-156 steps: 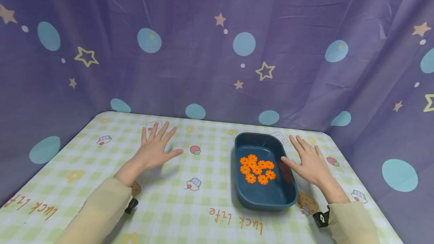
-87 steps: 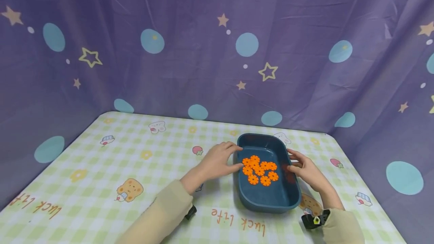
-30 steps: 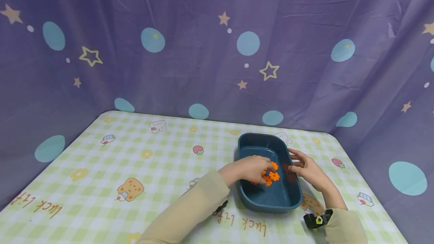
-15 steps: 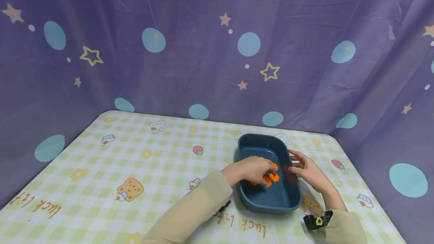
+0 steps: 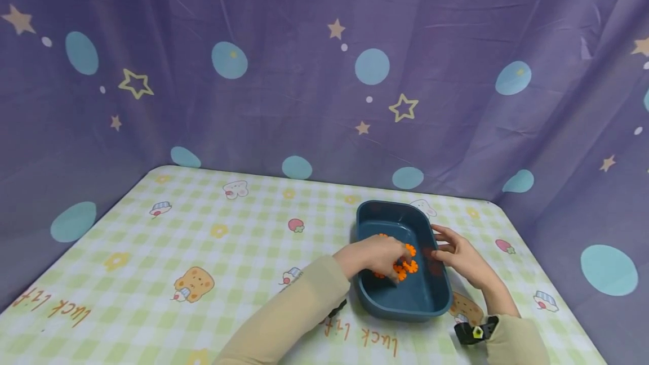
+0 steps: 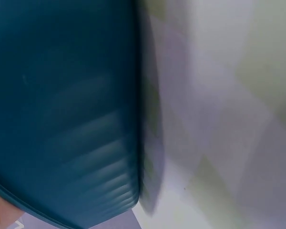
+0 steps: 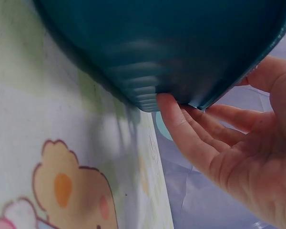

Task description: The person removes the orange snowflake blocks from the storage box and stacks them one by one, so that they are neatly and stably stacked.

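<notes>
A deep blue plastic bin stands on the right half of the table, with several orange notched discs on its floor. My left hand reaches over the left wall into the bin, fingers curled down among the discs. The fingertips' undersides are hidden, and the hand covers part of the pile. At the bin's right wall, my right hand holds the rim, thumb at the top. In the right wrist view, fingers lie against the outer wall. The left wrist view shows mostly the bin's outer side.
A green-and-white checked tablecloth with printed cartoon figures covers the table. A purple curtain with stars and blue ovals hangs behind and on both sides. Each wrist wears a black strap.
Both hands were spread apart above the table earlier. The right hand came to the bin's right rim; the left moved right to the left rim, then down into the discs. Lately little has moved.
</notes>
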A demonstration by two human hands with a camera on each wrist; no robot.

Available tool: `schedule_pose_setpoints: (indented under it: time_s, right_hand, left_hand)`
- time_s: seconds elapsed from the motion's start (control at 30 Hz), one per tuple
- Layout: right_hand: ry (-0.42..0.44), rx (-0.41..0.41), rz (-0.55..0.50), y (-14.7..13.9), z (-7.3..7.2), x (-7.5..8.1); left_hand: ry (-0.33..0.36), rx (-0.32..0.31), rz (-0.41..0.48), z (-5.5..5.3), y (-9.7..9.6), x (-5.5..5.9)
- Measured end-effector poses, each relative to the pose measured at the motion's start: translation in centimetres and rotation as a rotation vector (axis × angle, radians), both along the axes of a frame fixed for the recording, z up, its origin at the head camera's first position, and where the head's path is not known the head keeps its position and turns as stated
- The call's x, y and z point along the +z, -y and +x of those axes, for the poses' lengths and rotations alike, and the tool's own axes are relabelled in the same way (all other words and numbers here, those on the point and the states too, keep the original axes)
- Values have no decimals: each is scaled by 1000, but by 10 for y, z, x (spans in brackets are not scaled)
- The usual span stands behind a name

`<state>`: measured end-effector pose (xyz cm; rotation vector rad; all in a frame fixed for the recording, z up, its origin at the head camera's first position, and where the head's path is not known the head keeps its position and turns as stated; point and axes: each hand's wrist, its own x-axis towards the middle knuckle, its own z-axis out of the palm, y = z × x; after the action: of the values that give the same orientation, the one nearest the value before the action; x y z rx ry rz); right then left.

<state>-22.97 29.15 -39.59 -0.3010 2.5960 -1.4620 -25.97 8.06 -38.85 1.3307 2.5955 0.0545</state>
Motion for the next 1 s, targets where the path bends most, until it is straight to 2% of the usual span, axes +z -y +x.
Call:
schedule_pose_setpoints:
  time_s: [0.3,0.57,0.73,1.0]
  right_hand:
    - [-13,35,-18,-3,3,-1]
    - [-16,42,-40,-3,4,-2]
    - [-23,53,-60,-4,5,-2]
    - [-45,32,18,-3,4,1]
  left_hand:
    - [7,18,-29,-1,-4,-1]
    - [1,-26,-41,2,-8,-1]
    - [-7,-25,-31,3,-10,-2]
    - [41,-18,-2,2,-10,-2]
